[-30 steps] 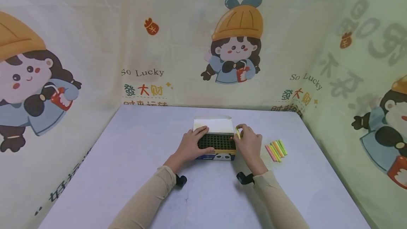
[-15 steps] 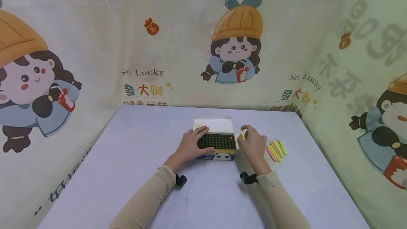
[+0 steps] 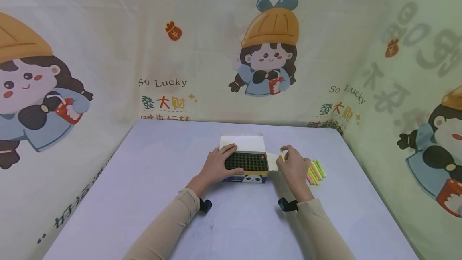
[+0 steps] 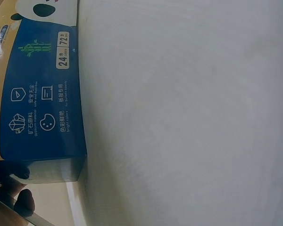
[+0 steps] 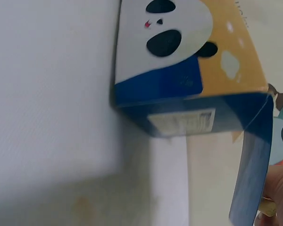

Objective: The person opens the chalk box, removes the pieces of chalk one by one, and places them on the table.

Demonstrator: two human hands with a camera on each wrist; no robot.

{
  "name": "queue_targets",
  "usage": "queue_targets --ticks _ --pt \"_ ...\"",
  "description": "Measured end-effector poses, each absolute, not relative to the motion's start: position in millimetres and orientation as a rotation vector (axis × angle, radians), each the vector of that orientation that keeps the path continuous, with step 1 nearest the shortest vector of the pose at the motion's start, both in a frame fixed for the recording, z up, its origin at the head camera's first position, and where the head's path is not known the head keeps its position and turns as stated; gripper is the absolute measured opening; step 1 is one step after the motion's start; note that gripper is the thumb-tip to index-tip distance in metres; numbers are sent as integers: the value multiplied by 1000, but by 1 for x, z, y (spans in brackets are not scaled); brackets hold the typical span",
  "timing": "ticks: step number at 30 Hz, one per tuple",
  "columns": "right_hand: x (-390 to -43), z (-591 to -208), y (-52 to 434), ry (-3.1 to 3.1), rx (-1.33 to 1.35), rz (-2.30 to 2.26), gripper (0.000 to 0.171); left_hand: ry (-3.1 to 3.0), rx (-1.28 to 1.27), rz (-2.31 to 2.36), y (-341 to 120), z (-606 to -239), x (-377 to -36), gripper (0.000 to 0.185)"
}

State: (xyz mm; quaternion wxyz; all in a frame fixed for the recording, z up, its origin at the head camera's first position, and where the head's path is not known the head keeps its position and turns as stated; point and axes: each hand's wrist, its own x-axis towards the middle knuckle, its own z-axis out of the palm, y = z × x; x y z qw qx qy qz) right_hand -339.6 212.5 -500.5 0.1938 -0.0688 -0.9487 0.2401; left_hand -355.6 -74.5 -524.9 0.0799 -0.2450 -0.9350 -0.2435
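A blue and yellow chalk box (image 3: 249,177) with a panda print stands on the table, its lid (image 3: 242,143) folded back. Its black insert (image 3: 249,161) has rows of holes, and one red chalk (image 3: 262,157) shows at the far right corner. My left hand (image 3: 216,163) holds the box by its left end, thumb along the front and fingers at the back. Just right of the box, my right hand (image 3: 295,167) pinches a yellow chalk (image 3: 282,155) between thumb and finger. The right side flap (image 3: 272,161) sticks outward. In the right wrist view the hand is mostly hidden by the flap (image 5: 252,179).
Several coloured chalks (image 3: 316,171) lie side by side on the table to the right, partly behind my right hand. The white table (image 3: 173,147) meets a printed cloth backdrop (image 3: 209,63) at the back and both sides.
My right hand has moved right, away from the box, with the yellow chalk still pinched. The side flap has come into fuller view. My left hand has stayed on the box.
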Motion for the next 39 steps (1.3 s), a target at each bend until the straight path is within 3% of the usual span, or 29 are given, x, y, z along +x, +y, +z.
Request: queue_targets --ticks 24,39 --pt "-337 -539 276 -2750 -271 669 29 -2807 -738 -713 -74 -525 -356 92" --pt "-328 -537 297 -2841 -317 680 31 -2807 -746 -717 -75 -525 -357 92"
